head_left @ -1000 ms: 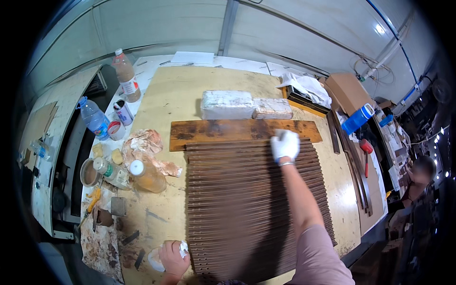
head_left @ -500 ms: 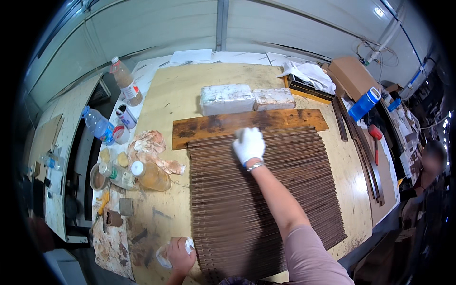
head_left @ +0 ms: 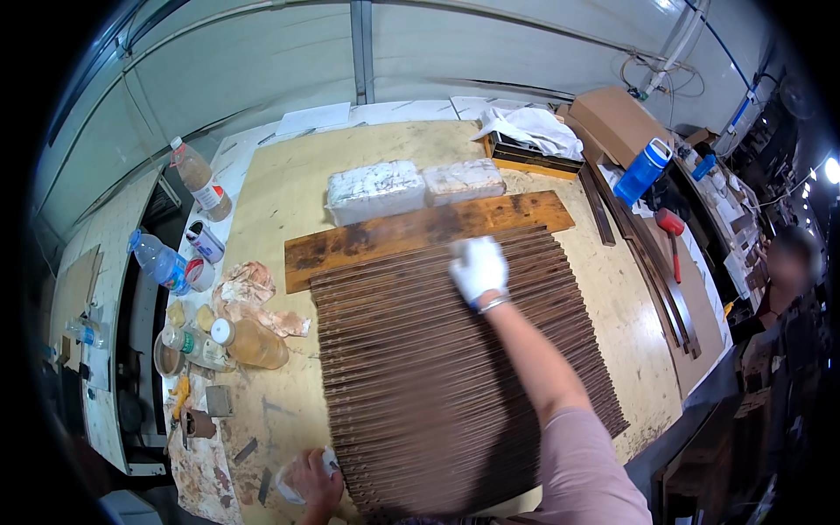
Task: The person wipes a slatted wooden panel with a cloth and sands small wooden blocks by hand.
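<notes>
Dark brown grooved wooden strips (head_left: pixel 411 376) lie side by side, forming a wide panel before me. Over their far part is my right hand (head_left: pixel 479 269), in a white glove with a bracelet at the wrist. Its fingers are curled closed, and whatever they may hold is hidden beneath. My bare left hand (head_left: pixel 317 479) rests by the panel's near left corner, fingers closed round a crumpled white wad (head_left: pixel 289 488) that sticks out on both sides. A stained wooden board (head_left: pixel 420 234) lies along the panel's far edge.
Two white wrapped blocks (head_left: pixel 376 191) stand behind the board. At left are a capped bottle of amber liquid (head_left: pixel 254 342), a stained rag (head_left: pixel 249 293), and several bottles and cans. At right lie a red mallet (head_left: pixel 670 223), a blue jug (head_left: pixel 643 172) and long dark strips (head_left: pixel 652 262).
My right hand has moved to the right along the far strips. The left hand stays by the near left corner with the white wad. The whole view has shifted, so things appear further left.
</notes>
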The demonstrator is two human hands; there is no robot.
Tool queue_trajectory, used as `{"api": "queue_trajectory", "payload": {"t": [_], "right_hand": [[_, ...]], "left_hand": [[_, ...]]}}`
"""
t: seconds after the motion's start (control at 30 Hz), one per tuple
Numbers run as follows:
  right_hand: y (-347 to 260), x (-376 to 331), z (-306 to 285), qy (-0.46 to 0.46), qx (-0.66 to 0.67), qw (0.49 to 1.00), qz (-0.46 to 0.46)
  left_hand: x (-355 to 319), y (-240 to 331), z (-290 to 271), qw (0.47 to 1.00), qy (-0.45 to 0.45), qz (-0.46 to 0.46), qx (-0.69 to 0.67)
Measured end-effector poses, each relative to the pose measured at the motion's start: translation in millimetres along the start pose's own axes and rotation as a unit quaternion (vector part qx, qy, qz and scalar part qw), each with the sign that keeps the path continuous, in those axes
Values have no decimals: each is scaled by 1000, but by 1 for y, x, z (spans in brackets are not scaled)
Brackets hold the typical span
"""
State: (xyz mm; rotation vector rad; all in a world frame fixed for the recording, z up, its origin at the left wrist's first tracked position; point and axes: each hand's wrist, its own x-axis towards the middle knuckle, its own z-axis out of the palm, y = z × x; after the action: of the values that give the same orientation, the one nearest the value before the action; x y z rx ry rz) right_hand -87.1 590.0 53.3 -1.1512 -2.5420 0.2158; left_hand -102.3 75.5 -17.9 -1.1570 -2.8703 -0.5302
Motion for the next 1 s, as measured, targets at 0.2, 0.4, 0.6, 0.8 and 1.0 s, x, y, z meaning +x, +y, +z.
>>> {"api": "queue_trajectory", "payload": {"t": [0.2,0.4,0.6,0.8,1.0], "right_hand": [[159,33,-23,148,-144,962,178],[-24,9,-5,-16,129,978,-162],[4,35,23,-33,65,990,-122],[169,80,-20,41,-109,989,88],[197,82,-35,115,-22,988,95]], "left_hand": [[6,8,3,1000,-9,-7,-2],[-7,-11,21,1000,15,-5,6],[1,-6,19,999,35,16,24],[7,13,8,993,37,-6,110],[7,15,4,995,-12,-50,81]]}}
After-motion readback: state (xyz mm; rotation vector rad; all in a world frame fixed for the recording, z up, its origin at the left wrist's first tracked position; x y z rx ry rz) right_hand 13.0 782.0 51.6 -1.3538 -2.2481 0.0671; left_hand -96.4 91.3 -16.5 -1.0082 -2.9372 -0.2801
